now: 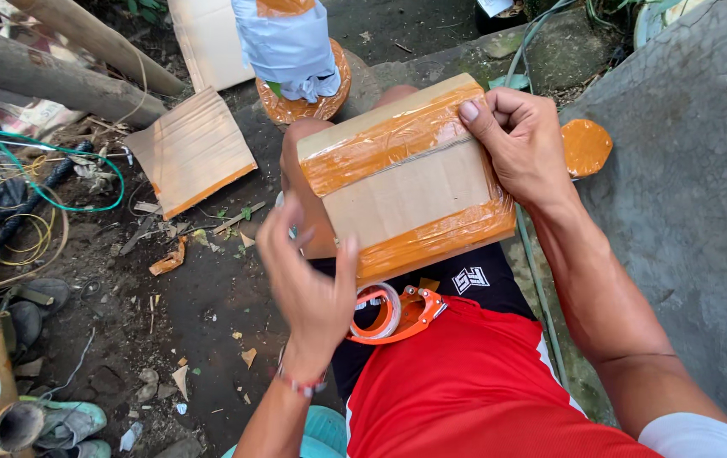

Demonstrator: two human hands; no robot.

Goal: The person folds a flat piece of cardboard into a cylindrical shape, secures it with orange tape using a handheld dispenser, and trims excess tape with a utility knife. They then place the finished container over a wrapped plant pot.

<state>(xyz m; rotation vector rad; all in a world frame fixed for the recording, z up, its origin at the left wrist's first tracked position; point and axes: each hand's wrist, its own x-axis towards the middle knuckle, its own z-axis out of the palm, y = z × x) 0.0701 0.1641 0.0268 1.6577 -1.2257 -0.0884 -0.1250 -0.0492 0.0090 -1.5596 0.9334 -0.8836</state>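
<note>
We see our right hand reaching in from the right on a bare, outstretched forearm, the wrist bent slightly — fingers curled into a loose fist, the thumb pressed flat and pointing up and to the left. Our left hand rises from below, back towards us, somewhat blurred; its fingers are spread and bent, the thumb set apart on the right. A thin band circles the left wrist. The two hands stay apart — neither touches the other.
</note>
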